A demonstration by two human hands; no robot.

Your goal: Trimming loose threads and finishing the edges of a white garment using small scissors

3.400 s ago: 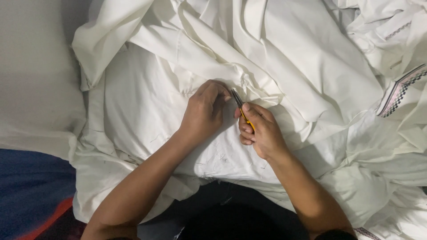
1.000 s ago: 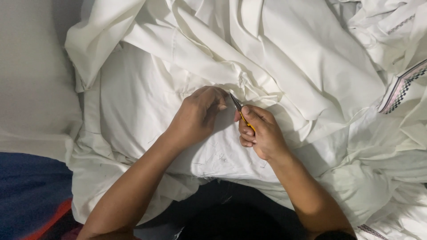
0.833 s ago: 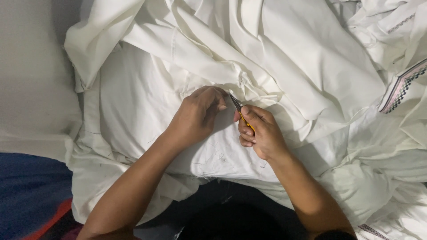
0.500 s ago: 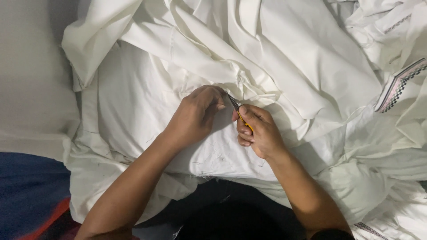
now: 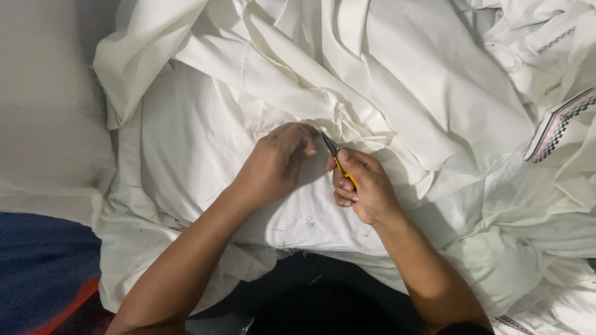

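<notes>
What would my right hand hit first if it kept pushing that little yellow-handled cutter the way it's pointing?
The right hand aims the yellow-handled cutter up and to the left. First in that line is the bunched white fabric at the blade tip, with the left hand's fingertips just beside it. Depth is hard to judge.

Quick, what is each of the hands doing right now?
Left hand: fingers curled, pinching the white cloth.
Right hand: closed around a small yellow-handled cutting tool.
</notes>
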